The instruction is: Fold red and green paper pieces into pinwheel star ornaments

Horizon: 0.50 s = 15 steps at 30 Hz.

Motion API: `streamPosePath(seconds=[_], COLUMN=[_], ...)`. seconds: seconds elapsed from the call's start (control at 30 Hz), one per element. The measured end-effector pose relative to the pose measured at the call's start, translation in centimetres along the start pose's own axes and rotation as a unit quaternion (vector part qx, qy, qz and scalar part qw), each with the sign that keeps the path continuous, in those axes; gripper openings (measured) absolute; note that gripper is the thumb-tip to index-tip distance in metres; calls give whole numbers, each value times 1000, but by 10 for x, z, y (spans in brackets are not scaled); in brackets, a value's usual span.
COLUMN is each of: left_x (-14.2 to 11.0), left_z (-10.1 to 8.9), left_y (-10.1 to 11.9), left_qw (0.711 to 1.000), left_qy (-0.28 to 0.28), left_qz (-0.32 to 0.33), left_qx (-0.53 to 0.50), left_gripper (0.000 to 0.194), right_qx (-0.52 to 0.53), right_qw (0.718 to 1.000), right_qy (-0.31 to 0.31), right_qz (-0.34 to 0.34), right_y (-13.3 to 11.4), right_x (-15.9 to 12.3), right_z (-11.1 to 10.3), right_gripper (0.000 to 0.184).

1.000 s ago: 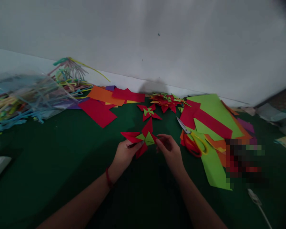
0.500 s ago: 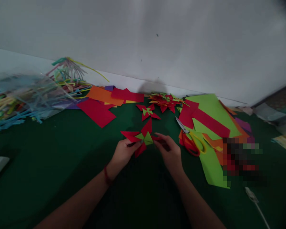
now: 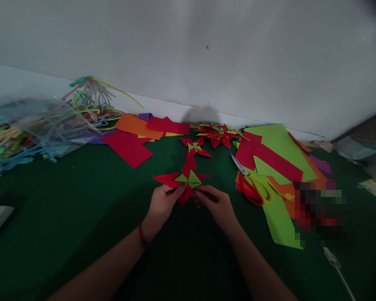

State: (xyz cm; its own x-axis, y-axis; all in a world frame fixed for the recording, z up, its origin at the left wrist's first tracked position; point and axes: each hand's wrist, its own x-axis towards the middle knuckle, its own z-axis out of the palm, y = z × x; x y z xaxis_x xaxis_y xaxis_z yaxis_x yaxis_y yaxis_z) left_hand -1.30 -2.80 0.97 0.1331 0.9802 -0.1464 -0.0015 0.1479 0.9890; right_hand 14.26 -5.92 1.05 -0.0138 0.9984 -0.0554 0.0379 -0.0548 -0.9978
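Above the table's middle a folded paper flower (image 3: 191, 179), with red pointed petals and a light green centre, is in my hands. My left hand (image 3: 165, 201) is closed on its left side, the thumb pressed near the green centre. My right hand (image 3: 217, 205) has its thumb and fingers bent together at the lower right edge, by the bottom red petal. The fingertips there are partly hidden. Just behind lies a similar red and green paper flower (image 3: 194, 146), partly covered by the held one's upper petal.
Scissors (image 3: 252, 184) with red and yellow handles rest on green paper (image 3: 280, 225) at right. Several finished flowers (image 3: 219, 133) are piled near the wall. Red paper (image 3: 128, 148) and a plastic bag (image 3: 47, 121) of coloured pipe cleaners lie left. A white cable (image 3: 332, 259) is far right.
The paper flower has shifted slightly left and turned a little in my left hand. My right hand has slid from the right petal down toward the lower right edge.
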Motion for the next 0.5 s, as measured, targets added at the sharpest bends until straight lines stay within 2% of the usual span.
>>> streamPosePath(seconds=[0.33,0.5], left_x=[0,0], left_z=[2,4], left_y=[2,-4], left_qw=[1000,998], left_qy=[16,-25], left_qz=[2,-8], left_qx=[-5,-64], left_gripper=[22,22], right_qx=[27,34], right_qw=[999,999], right_qy=[0,11], right_qz=[41,29], right_y=[-2,0], right_x=[1,2], right_z=[-5,-6], right_gripper=[18,17])
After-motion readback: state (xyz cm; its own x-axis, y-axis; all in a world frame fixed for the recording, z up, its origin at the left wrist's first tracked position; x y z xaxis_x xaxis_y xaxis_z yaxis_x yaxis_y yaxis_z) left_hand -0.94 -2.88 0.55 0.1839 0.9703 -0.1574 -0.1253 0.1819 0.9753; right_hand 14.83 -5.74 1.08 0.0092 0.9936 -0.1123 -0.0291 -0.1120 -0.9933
